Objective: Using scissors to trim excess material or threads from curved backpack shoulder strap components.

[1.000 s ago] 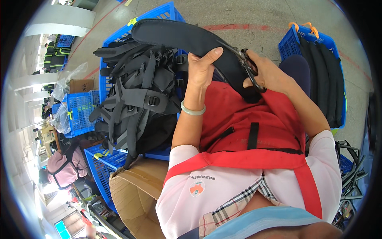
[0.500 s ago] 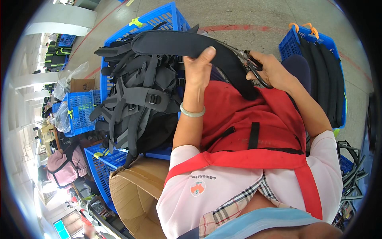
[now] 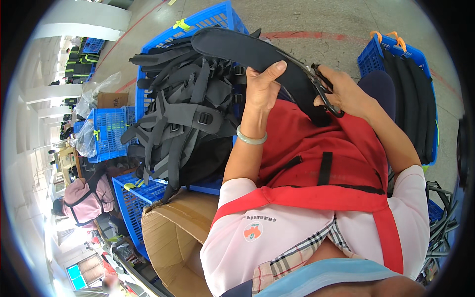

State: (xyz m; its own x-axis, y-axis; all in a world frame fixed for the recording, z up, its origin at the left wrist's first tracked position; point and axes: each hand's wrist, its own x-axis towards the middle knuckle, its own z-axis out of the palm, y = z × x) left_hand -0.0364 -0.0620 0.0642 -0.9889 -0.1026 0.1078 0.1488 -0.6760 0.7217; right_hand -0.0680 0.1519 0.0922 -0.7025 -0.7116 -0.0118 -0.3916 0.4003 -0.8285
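My left hand (image 3: 263,88) grips a long, curved black padded strap (image 3: 232,47) near its middle, thumb on top. One rounded end of the strap reaches out over a heap of straps at the left; the other end hangs down onto my red apron (image 3: 316,148). My right hand (image 3: 346,91) is closed round the black handles of a pair of scissors (image 3: 324,94). The scissor blades lie along the strap's far edge, pointing toward my left hand. How far apart the blades are is hard to make out.
A blue crate (image 3: 231,17) heaped with dark grey buckled straps (image 3: 198,116) stands at my left. At my right, another blue crate (image 3: 371,57) holds long black pads (image 3: 408,99). A cardboard box (image 3: 163,222) sits near left; a person in pink (image 3: 89,198) is farther off.
The whole view has shifted slightly, so everything sits a little farther right. My hands keep their hold on the strap and the scissors, whose blades stay at the strap's edge.
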